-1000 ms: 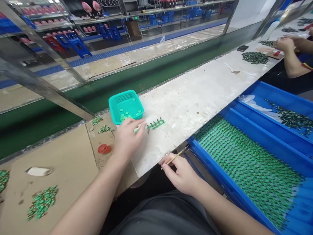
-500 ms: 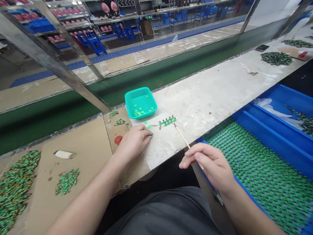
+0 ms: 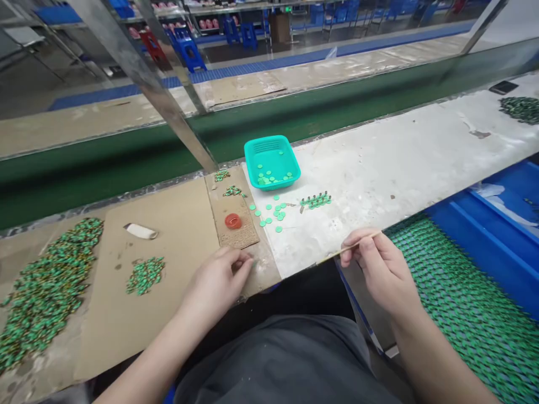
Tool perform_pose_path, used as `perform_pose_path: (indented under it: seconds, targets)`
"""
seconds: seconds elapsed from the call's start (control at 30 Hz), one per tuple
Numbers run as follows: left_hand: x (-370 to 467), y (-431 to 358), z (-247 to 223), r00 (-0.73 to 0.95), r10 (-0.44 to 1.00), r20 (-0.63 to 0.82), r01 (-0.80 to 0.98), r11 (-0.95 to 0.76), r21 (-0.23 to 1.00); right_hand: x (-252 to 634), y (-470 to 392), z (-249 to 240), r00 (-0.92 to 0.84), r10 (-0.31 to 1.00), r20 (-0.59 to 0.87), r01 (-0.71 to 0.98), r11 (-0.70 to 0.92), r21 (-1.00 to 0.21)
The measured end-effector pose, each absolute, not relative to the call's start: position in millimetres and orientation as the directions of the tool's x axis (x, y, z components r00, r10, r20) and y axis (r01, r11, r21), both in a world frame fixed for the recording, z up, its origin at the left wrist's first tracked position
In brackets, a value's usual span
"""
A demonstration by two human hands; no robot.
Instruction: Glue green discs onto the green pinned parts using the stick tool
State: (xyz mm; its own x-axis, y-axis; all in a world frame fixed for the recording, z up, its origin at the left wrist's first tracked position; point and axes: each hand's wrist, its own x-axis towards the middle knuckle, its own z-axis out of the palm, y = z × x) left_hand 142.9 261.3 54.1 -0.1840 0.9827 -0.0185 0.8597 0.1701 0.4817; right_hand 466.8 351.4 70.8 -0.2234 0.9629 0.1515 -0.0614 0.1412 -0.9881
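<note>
My left hand (image 3: 223,278) is pinched over the cardboard near the table's front edge. A sliver of green shows at its fingertips, apparently a small green disc (image 3: 255,262) seen edge-on. In my right hand (image 3: 381,266) a thin wooden stick (image 3: 343,252) is held between thumb and fingers, pointing left above the table edge. Loose green discs (image 3: 278,208) lie on the white surface beyond my hands. To their right, a cluster of green discs with dark pieces on top (image 3: 315,200) stands in rows. A red cap-like dish (image 3: 233,221) sits beyond my left hand.
A turquoise basket (image 3: 273,147) holding green discs stands at the back. Piles of green-and-gold pieces (image 3: 54,286) lie left, with a white tube (image 3: 141,231) on cardboard. Blue trays (image 3: 458,216) at right hold rows of green pieces. A metal post (image 3: 168,112) rises behind.
My left hand has drawn back from the loose discs toward the table's front edge. My right hand has turned the stick from pointing at the cluster to pointing left. The view has shifted left.
</note>
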Motion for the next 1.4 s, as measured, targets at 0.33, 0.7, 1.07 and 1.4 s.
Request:
perform_pose_path:
  seconds: [0.33, 0.7, 1.07, 1.4]
  targets:
    - [119.3, 251.2, 36.9, 0.119, 0.977, 0.175, 0.93, -0.172, 0.325, 396.4, 371.8, 57.2, -0.388, 0.912, -0.134, -0.257, -0.247, -0.934]
    - [125.8, 242.6, 22.3, 0.04, 0.948, 0.316, 0.958, -0.126, 0.256, 363.1, 378.4, 46.0, -0.485, 0.863, -0.14, -0.116, -0.222, -0.968]
    - [116.6, 228.8, 13.1, -0.084, 0.945, 0.316, 0.921, -0.048, 0.387, 328.8, 390.9, 46.2, -0.457, 0.89, -0.014, -0.074, -0.054, -0.996]
    - [111.9, 210.3, 11.4, 0.104, 0.906, 0.41, 0.908, -0.255, 0.333, 277.6, 405.9, 54.6, -0.45, 0.865, 0.221, 0.049, 0.271, -0.961]
